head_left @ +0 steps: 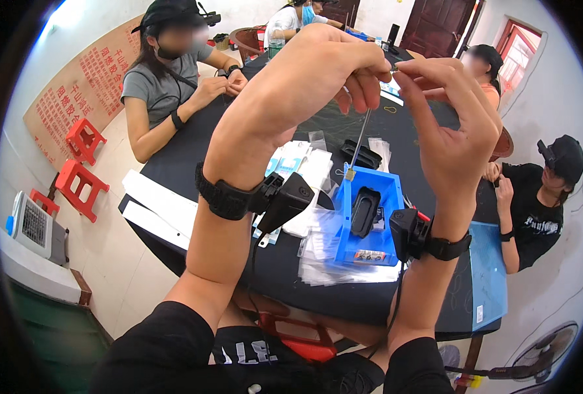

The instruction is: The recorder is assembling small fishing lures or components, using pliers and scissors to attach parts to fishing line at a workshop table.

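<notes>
Both my hands are raised over the table, fingertips almost meeting. My left hand [324, 65] is bent at the wrist, its thumb and fingers closed in a pinch. Facing it, my right hand [452, 118] pinches with thumb and forefinger. A tiny dark thing shows between the two pinches, too small to name. Below my left fingers runs a thin silvery strip [361, 142] with a brass-coloured end [350, 175]; whether I hold it I cannot tell. Under the hands stands a blue plastic box [396, 190] with a black oval tray [365, 212] inside.
Clear plastic bags [317, 259] and white packets [291, 157] lie beside the box on the black tablecloth [291, 279]. Another black tray [361, 155] sits behind it. A blue folder [488, 276] is at the right edge. Co-workers sit around the table; red stools [81, 187] stand left.
</notes>
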A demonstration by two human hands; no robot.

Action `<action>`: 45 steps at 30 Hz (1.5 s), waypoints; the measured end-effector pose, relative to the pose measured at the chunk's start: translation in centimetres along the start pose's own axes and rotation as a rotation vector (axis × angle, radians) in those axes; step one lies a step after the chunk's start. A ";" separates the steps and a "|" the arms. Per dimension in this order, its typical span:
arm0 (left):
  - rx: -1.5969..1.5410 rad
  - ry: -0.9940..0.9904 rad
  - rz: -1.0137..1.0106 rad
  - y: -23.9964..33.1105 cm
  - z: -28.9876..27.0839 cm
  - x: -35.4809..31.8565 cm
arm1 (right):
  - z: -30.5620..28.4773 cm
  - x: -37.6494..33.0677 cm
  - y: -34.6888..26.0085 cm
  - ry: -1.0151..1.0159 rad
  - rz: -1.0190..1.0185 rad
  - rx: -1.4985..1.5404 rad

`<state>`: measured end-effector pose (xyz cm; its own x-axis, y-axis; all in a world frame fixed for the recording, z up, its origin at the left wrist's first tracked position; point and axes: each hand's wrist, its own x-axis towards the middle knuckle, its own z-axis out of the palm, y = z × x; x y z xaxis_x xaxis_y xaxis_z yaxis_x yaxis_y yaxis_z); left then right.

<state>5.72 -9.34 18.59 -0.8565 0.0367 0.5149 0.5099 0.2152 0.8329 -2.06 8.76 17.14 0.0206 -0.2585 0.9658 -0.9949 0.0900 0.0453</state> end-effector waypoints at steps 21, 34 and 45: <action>-0.169 0.246 0.019 -2.4 3.2 2.0 | 4.0 -2.2 1.9 0.319 0.754 0.687; 0.132 0.182 -0.007 -5.9 3.5 2.4 | 4.3 -3.8 4.2 0.132 1.015 0.824; 0.191 0.152 -0.017 -6.1 3.5 2.4 | 4.5 -3.9 4.2 0.127 1.033 0.793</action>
<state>0.27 -7.15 14.04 -0.8354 -0.1130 0.5379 0.4588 0.3954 0.7957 -6.78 5.79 12.39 -0.8169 -0.3151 0.4832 -0.3432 -0.4077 -0.8462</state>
